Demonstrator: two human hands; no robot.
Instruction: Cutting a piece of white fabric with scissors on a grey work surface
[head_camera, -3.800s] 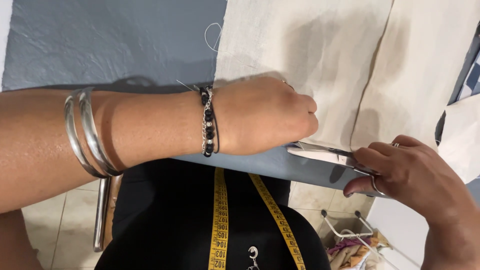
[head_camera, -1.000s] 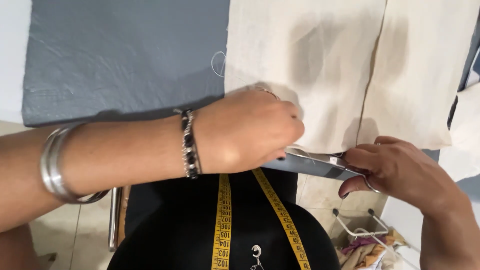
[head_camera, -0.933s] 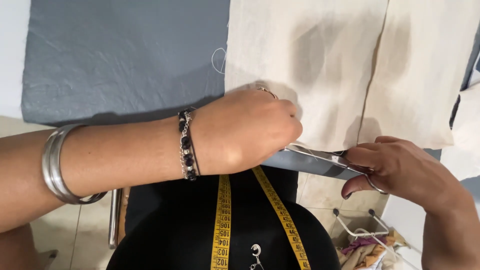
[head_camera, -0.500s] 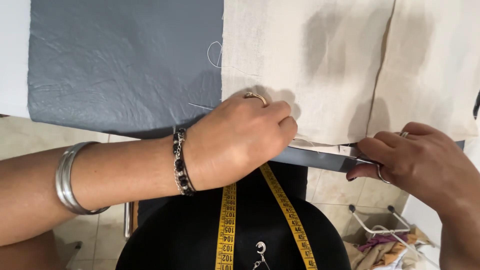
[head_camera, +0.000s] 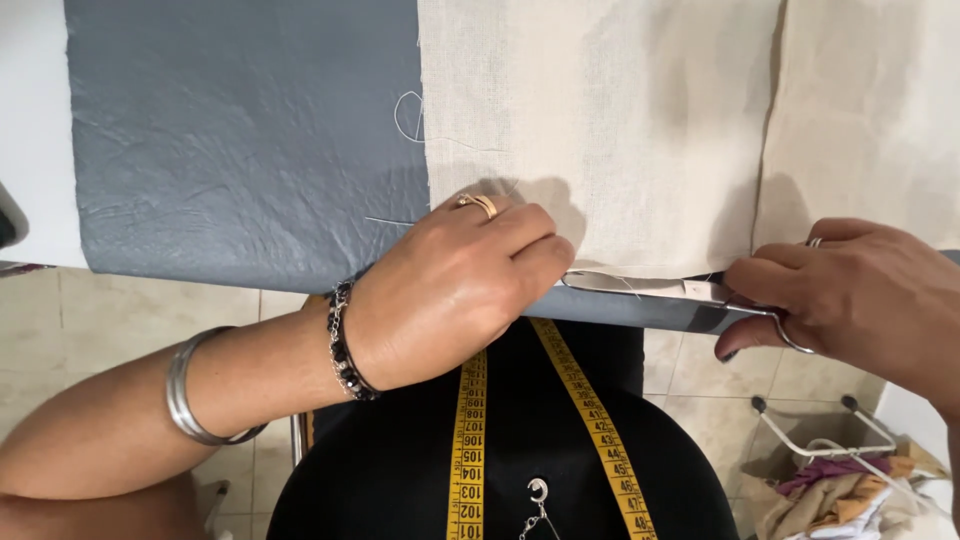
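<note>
The left hand (head_camera: 455, 290) lies flat, fingers together and pressed down on the near edge of the cream fabric (head_camera: 600, 130), a gold ring (head_camera: 479, 203) on one finger and a dark beaded bracelet (head_camera: 343, 340) at the wrist, silver bangles (head_camera: 190, 395) further up the forearm. The right hand (head_camera: 860, 295) is closed around the handles of a pair of metal scissors (head_camera: 660, 288), whose blades run along the fabric's lower edge towards the left hand's fingertips; whether the blades are parted I cannot tell. The cream fabric lies over a grey cloth (head_camera: 240, 150) spread on the surface (head_camera: 35, 150), reaching right to its near edge. A yellow measuring tape (head_camera: 470, 440) hangs over the person's black top. Down on the tiled floor to the right stands a wire basket (head_camera: 840, 450) of scraps.
</note>
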